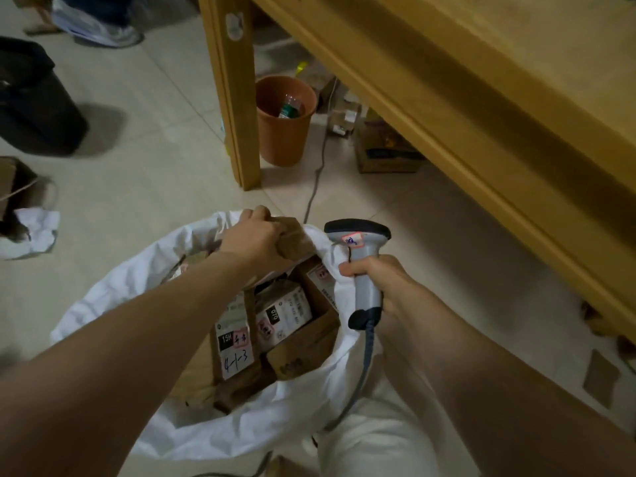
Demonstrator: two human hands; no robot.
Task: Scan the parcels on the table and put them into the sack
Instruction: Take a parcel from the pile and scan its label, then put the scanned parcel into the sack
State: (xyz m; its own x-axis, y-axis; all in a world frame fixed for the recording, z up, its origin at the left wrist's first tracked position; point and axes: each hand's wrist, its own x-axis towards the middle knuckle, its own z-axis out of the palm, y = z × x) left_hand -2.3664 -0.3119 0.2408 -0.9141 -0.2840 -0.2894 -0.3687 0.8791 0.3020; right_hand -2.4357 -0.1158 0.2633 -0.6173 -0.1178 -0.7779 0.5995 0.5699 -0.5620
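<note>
A pale wooden table (pixel 481 80) fills the upper right, and its leg stands on a floor (pixel 144 142) of light tiles. At the person's knees a white sack (pixel 113 297) stands open on that floor. Inside it lie several brown cardboard parcels (pixel 237 342), their printed labels facing up.

The left forearm reaches in from the lower left, across the mouth of the sack. The left hand (pixel 254 235) is palm down at the far rim, its fingers curled over the top of a held parcel (pixel 296 239). This brown box sits just above the ones already inside.

The right forearm comes in from the lower right. The right hand (pixel 382 284) is wrapped fully round the grey handle of a scanner (pixel 361 242), with the thumb on the side nearer the sack. The scanner's dark head points away from the person, just beside the sack's right edge, and a cable (pixel 364 366) hangs from the handle's base.

A black bin (pixel 31 98) stands at the far left. An orange bin (pixel 285 139) with a bottle in it stands beside the table leg.
</note>
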